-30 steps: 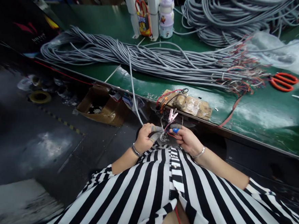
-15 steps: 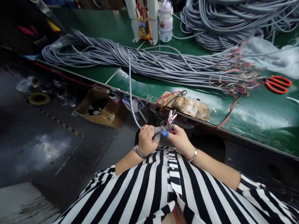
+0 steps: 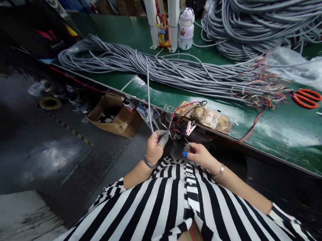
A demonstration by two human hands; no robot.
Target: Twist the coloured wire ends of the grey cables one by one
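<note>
My left hand (image 3: 155,150), with grey wraps on its finger and thumb, is closed around the end of a grey cable (image 3: 149,94). The cable runs up from the hand to the bundle of grey cables (image 3: 178,74) on the bench. Thin wires show just beyond the fingertips. My right hand (image 3: 202,157), with blue tape on one digit, is pinched a short way to the right. A thin dark tip sticks up from its fingers, too small to name. Above and between the hands are a pink clip (image 3: 190,128) and a wooden block (image 3: 208,118) with red and black wires.
Orange-handled scissors (image 3: 307,98) lie at the bundle's frayed end. A lilac bottle (image 3: 186,28) stands by the white posts (image 3: 174,11). Behind is a large cable coil (image 3: 256,20) beside a plastic bag (image 3: 305,70). Under the bench edge sits a cardboard box (image 3: 122,121).
My hands have moved apart, the right one away to the right and slightly down. The pink clip now shows clear of the fingers. The whole view has shifted a little.
</note>
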